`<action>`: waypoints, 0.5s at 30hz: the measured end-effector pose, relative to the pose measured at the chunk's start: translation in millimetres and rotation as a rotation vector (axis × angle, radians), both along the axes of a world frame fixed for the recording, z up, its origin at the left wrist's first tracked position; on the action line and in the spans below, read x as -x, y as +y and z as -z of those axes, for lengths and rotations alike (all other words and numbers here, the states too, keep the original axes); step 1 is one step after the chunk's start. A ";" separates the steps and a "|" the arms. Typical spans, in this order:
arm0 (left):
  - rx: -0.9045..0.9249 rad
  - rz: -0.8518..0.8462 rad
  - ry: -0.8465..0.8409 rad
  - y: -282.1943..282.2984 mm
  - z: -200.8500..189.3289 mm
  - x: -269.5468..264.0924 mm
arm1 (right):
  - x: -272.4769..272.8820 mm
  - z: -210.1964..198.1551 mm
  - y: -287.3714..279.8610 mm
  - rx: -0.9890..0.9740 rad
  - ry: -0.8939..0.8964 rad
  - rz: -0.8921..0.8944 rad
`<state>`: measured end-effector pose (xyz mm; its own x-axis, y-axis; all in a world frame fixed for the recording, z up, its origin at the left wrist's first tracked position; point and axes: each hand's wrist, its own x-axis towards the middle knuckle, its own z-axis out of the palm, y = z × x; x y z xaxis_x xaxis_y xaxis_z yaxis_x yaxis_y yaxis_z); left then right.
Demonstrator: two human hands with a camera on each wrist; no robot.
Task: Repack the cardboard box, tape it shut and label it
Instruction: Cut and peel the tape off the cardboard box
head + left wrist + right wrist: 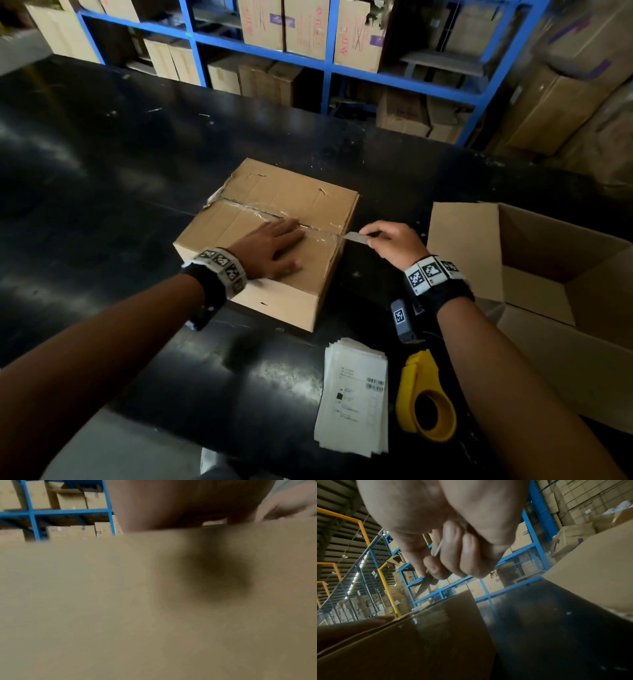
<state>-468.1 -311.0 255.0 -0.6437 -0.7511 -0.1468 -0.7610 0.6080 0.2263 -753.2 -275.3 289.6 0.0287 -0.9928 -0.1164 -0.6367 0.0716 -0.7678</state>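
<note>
A closed cardboard box (274, 202) sits mid-table with clear tape (274, 214) along its top seam. My left hand (274, 246) lies flat on the lid, fingers straight, pressing it down. In the left wrist view the lid (102, 601) fills the frame under my palm (180, 504). My right hand (394, 243) is at the seam's right end, pinching a thin grey blade (356, 237) whose tip touches the box edge. The right wrist view shows my fingers (453, 555) curled round the blade (424, 584), which points down at the box (402, 642).
An open cardboard box (548, 267) stands at the right on the black table (102, 171). A stack of white shipping labels (352, 394) and a yellow tape dispenser (426, 397) lie near the front edge. Blue shelves (325, 68) with cartons stand behind the table.
</note>
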 end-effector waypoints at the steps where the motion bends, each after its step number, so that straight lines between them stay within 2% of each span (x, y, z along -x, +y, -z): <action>1: -0.002 0.018 -0.036 0.1 -1.2 -17.3 | -5.2 1.3 -1.4 0.014 0.009 0.005; 5: 0.099 0.137 -0.238 -13.0 -0.5 -72.2 | -30.8 8.5 -10.7 0.074 0.023 0.011; 9: 0.159 0.180 -0.250 -24.8 7.8 -79.8 | -57.5 10.5 -24.1 0.110 0.016 0.066; 11: 0.148 0.098 -0.209 -23.3 8.9 -66.0 | -67.0 7.5 -29.7 0.129 0.017 0.108; 15: 0.088 -0.218 -0.110 -23.4 9.6 -16.8 | -79.0 0.3 -38.6 0.140 0.019 0.191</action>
